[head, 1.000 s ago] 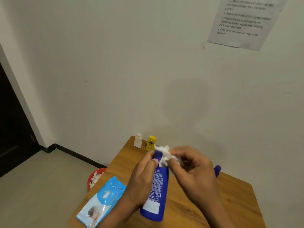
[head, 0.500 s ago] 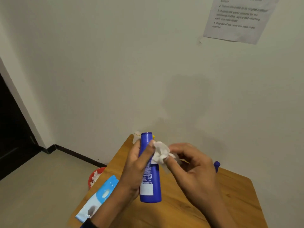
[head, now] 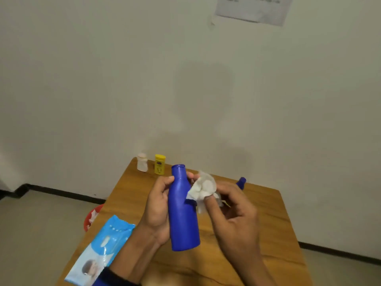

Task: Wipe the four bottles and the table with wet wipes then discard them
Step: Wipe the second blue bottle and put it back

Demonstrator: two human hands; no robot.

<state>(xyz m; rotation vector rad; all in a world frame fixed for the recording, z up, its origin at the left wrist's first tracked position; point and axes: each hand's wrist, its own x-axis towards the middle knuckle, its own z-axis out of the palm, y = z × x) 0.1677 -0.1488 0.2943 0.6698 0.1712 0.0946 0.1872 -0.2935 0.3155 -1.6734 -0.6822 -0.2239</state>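
Note:
My left hand [head: 157, 205] grips a tall blue bottle [head: 182, 211] upright above the wooden table [head: 268, 223]. My right hand [head: 233, 215] presses a crumpled white wet wipe [head: 203, 186] against the bottle's shoulder. A small white bottle [head: 142, 162] and a yellow bottle [head: 159, 164] stand at the table's far left corner. Behind my right hand only the top of another blue bottle [head: 241, 182] shows.
A light-blue pack of wet wipes [head: 99, 250] lies on the table's near left edge. A red bin [head: 92, 216] holding white wipes sits on the floor left of the table. The wall stands right behind the table, with a paper sheet [head: 253, 8] on it.
My left hand has turned the blue bottle so its plain back faces me, and raised it upright. The wipe has shifted from the cap down to the bottle's shoulder.

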